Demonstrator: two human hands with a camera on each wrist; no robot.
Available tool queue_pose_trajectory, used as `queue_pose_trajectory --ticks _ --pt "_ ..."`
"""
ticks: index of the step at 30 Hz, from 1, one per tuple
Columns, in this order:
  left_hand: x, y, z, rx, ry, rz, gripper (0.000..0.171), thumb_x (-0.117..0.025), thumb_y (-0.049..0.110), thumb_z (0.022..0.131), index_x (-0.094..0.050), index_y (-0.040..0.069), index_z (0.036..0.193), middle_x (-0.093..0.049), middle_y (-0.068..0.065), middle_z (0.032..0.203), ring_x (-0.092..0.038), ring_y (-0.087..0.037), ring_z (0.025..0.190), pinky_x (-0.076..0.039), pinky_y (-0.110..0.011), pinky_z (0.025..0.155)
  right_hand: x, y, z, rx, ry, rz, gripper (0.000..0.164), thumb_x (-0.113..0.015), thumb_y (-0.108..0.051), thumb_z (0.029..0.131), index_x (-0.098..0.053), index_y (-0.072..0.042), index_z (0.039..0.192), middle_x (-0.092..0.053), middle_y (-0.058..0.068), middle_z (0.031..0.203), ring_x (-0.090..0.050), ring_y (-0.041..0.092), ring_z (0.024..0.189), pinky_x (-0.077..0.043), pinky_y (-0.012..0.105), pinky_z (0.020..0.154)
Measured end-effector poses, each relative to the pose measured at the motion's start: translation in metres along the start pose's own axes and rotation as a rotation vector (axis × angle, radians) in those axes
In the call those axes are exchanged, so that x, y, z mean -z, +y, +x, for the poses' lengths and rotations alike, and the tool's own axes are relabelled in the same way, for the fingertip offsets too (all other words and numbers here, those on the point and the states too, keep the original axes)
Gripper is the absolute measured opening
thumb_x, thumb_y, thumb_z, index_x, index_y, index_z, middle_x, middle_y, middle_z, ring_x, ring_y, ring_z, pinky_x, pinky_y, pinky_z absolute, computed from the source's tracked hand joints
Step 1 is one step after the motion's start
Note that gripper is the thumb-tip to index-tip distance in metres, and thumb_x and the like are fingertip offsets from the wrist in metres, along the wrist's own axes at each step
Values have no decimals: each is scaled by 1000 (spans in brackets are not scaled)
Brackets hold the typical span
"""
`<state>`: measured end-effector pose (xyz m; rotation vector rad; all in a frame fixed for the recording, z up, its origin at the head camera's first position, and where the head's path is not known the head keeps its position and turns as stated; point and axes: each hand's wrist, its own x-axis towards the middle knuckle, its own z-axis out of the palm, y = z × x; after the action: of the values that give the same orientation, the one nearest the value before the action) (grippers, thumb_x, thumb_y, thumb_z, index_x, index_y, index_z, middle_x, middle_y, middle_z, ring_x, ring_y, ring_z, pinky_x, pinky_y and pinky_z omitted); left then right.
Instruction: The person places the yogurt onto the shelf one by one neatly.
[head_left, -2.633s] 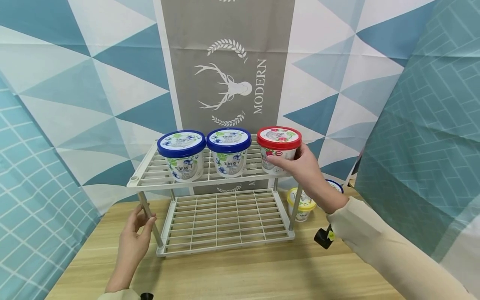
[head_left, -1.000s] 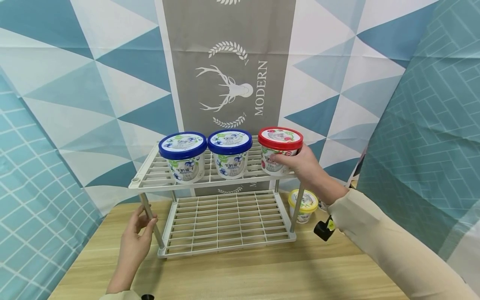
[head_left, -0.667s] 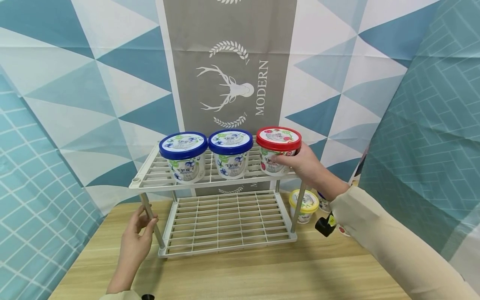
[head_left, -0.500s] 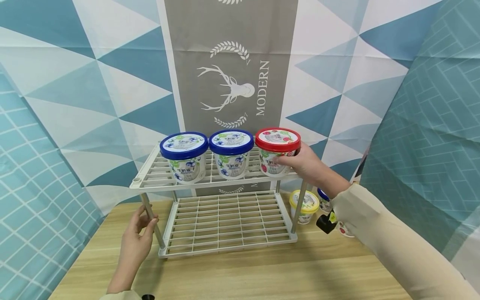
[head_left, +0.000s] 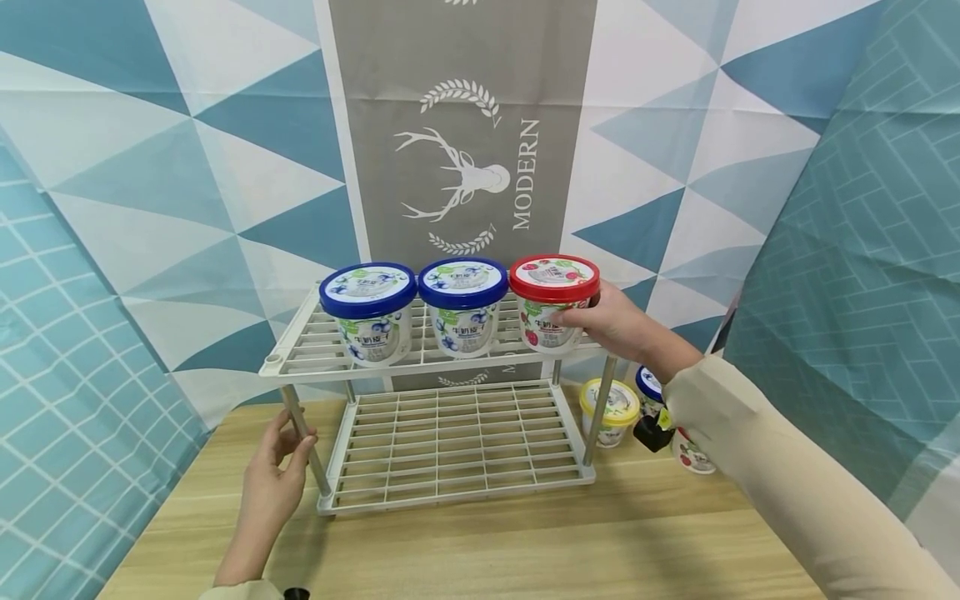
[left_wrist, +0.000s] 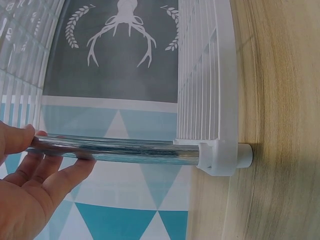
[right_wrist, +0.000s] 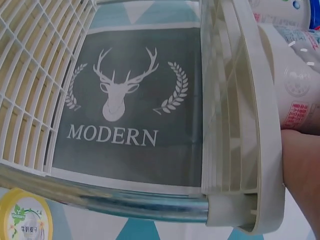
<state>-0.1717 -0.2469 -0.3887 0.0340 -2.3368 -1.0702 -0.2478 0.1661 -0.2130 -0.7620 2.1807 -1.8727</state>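
In the head view my right hand (head_left: 626, 323) grips a red-lidded tub (head_left: 555, 293), thumb on its front, upright at the right end of the white rack's upper shelf (head_left: 420, 368). Two blue-lidded tubs, the left tub (head_left: 367, 292) and the middle tub (head_left: 462, 282), stand in line beside it. A narrow gap separates the red lid from the middle one. My left hand (head_left: 272, 483) holds the rack's front left metal post (left_wrist: 135, 151) between thumb and fingers, plainest in the left wrist view. The far side of the red-lidded tub hides my right fingers.
The lower shelf (head_left: 457, 497) sits low over the wooden table (head_left: 465, 558). Right of the rack stand smaller tubs: yellow-lidded (head_left: 611, 404), blue-lidded (head_left: 649, 383) and red-labelled (head_left: 693, 457), partly behind my sleeve (head_left: 757, 450). A patterned cloth (head_left: 457, 50) hangs behind.
The red-lidded tub has turned a little and shifted slightly left toward the blue-lidded ones, my right hand moving with it. More of the small tubs shows beside my sleeve. My left hand stays on the post.
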Motion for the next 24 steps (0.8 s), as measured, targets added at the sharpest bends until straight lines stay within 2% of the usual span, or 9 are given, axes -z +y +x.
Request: queue_pose_trajectory --ticks 6,9,11,14,24 --pt "0 0 0 12 -7 -4 44 -54 13 95 -41 10 137 -65 -10 105 -58 2 91 -32 -1 76 7 2 4 2 -42 -3 65 -54 1 83 -25 -6 141 -43 5 131 -41 24 123 -48 29 91" --pt "-1 0 0 10 0 -8 44 -54 14 95 -41 10 137 -65 -9 104 -58 2 90 -33 -2 77 11 1 5 -9 -56 -6 65 -54 2 82 -25 -6 141 -43 4 130 -41 24 123 -48 28 91" --pt "-1 1 0 6 6 -10 44 -54 16 95 -42 10 137 -64 -9 103 -59 -2 91 -33 -2 77 13 0 6 -15 -70 -8 65 -54 2 83 -25 -6 140 -43 3 130 -40 23 122 -48 27 91" --pt "-1 1 0 4 10 -14 44 -53 16 95 -42 10 137 -64 -9 102 -59 0 90 -32 -1 75 16 0 6 -21 -93 -9 64 -54 2 83 -26 -6 140 -44 2 130 -41 23 122 -47 27 91" --pt "-1 0 -1 7 3 -14 44 -53 16 96 -41 9 137 -64 -11 105 -58 1 90 -32 -1 75 18 -3 5 -44 -117 -3 68 -57 -1 85 -21 -5 142 -37 9 136 -36 26 125 -46 27 93"
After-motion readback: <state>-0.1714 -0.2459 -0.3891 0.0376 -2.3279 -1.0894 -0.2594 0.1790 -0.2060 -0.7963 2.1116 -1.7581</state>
